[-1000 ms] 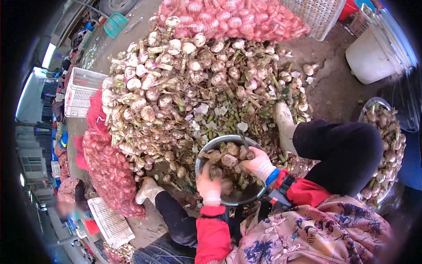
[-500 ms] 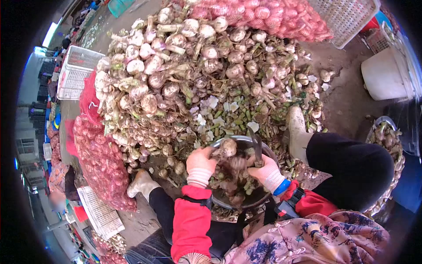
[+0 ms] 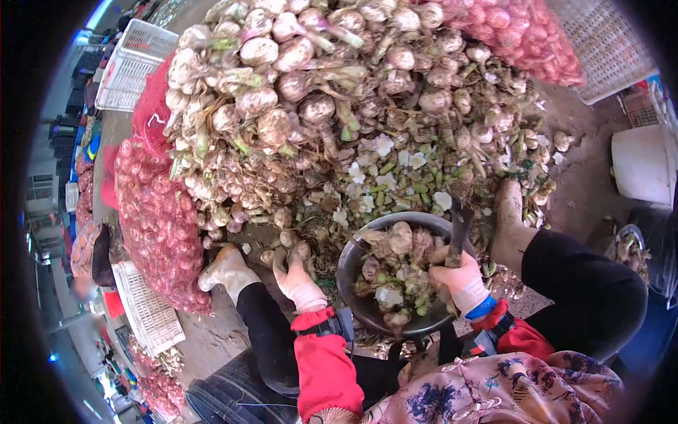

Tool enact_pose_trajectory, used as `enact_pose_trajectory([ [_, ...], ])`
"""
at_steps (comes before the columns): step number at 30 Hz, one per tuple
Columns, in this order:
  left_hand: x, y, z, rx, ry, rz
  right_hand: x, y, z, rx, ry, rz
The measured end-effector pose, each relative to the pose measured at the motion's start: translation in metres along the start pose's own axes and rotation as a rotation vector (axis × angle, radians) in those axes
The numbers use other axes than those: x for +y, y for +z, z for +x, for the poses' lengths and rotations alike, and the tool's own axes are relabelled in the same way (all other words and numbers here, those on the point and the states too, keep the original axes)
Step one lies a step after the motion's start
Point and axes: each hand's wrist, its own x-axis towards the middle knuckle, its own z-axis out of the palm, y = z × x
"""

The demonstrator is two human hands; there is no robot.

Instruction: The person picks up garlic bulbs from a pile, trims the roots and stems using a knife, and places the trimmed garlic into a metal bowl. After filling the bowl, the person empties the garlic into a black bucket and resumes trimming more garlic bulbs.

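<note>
My right hand, in a pale glove, grips a knife with its dark blade pointing up. It is over the right side of a metal bowl that holds garlic bulbs and cut green stem pieces. Left of the bowl, my left hand reaches down to the ground with soiled glove fingers spread. A loose garlic bulb lies right at its fingertips; whether they touch, I cannot make out. Beyond the bowl rises a large heap of garlic with stems attached.
Red net sacks of garlic stand at the left and top right. White plastic crates lie near them. A white bucket stands at the right. My boots flank the bowl; stem trimmings litter the ground.
My left hand has left the bowl, moved left to the ground and no longer holds a garlic bulb. My right hand keeps the knife by the bowl. The view has shifted.
</note>
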Motion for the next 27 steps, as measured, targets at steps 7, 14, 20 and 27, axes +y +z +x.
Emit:
enact_pose_trajectory([
  [7, -0.108, -0.033, 0.067, -0.048, -0.222, 0.581, -0.003, 0.005, 0.000, -0.027, 0.087, 0.071],
  [14, -0.097, -0.038, 0.060, -0.094, -0.159, 0.155, 0.001, 0.011, -0.003, -0.034, -0.003, 0.071],
  [20, -0.062, -0.049, 0.035, -0.338, -0.099, 0.134, -0.013, 0.011, -0.034, -0.239, -0.117, -0.051],
  [27, -0.075, -0.023, 0.072, -0.387, -0.485, 0.074, -0.001, -0.009, -0.040, -0.315, -0.137, -0.081],
])
